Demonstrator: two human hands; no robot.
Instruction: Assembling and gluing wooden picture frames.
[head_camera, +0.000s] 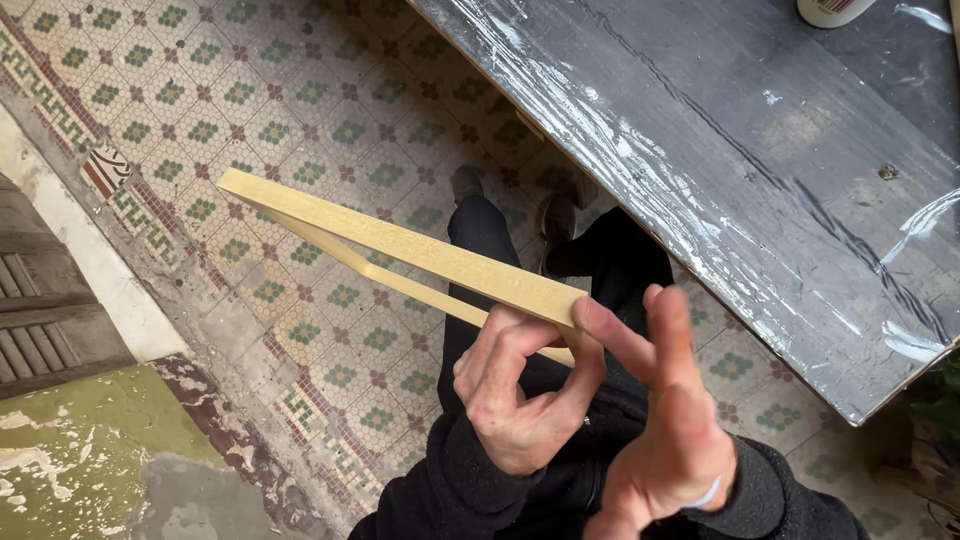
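Two thin pale wooden strips (400, 245) meet at their far end and spread apart toward me, forming a narrow V held above the floor. My left hand (520, 395) grips their near ends, thumb and forefinger pinched around the wood. My right hand (670, 420) is just to the right, fingers extended and apart, its forefinger touching the end of the upper strip. Both wrists wear dark sleeves.
A dark worktable (760, 170) covered in clear film fills the upper right; a white container (830, 10) stands at its far edge. Patterned mosaic floor tiles (250, 100) lie below. My dark trousers and shoes (465, 185) show under the table. A shuttered door (40, 310) is at left.
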